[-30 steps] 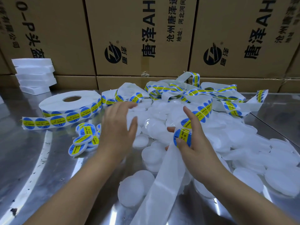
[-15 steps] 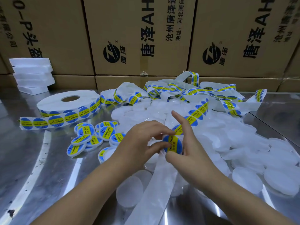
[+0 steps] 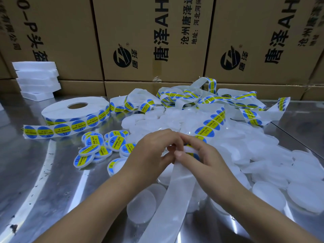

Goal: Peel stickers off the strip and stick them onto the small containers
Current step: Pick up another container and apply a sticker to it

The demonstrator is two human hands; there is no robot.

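Note:
My left hand (image 3: pixel 154 151) and my right hand (image 3: pixel 205 160) meet over the middle of the table. Between their fingertips sits a small white container (image 3: pixel 190 149) with a blue sticker edge showing; my left fingers curl round it. My right thumb and fingers pinch the sticker strip (image 3: pixel 210 123), which comes in from the tangle at the back right. Its bare backing (image 3: pixel 171 199) hangs toward me. The fingers hide most of the container and the sticker.
Labelled containers (image 3: pixel 98 149) lie in a heap left of my hands. Plain white containers (image 3: pixel 263 155) cover the right half of the metal table (image 3: pixel 35 172). A sticker roll (image 3: pixel 75 111) and stacked foam pieces (image 3: pixel 36 79) stand at the back left, with cardboard boxes (image 3: pixel 149 41) behind.
My left hand has come back from the white pile with a container and closed against my right hand. The sticker that showed at my right thumb is now covered by fingers.

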